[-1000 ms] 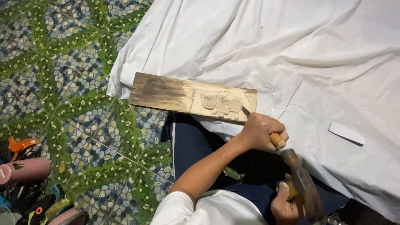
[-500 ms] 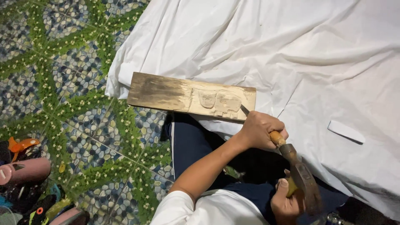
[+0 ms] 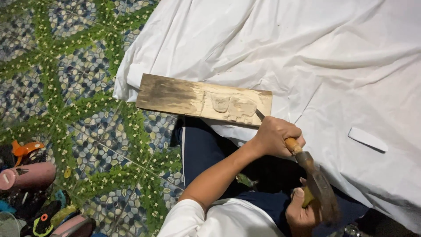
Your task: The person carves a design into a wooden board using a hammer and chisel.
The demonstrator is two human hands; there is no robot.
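A long wooden plank (image 3: 175, 94) with a carved relief near its right end lies across the edge of a white cloth (image 3: 307, 57). My left hand (image 3: 275, 136) grips a chisel (image 3: 293, 145) by its wooden handle. The blade tip rests at the plank's lower right edge. My right hand (image 3: 301, 213), low at the bottom right, holds a hammer (image 3: 322, 191). Its motion-blurred head sits just behind the chisel's butt end.
The floor (image 3: 87, 74) has green and blue pebble-pattern tiles. A pink cylinder (image 3: 28, 175), an orange tool (image 3: 24, 148) and other clutter lie at the bottom left. A small flat white piece (image 3: 367, 139) lies on the cloth at the right. My dark-trousered leg (image 3: 201, 149) is under the plank.
The hammer head has shifted slightly by the chisel's butt and is blurred. My left hand, the chisel and the plank stay almost where they were.
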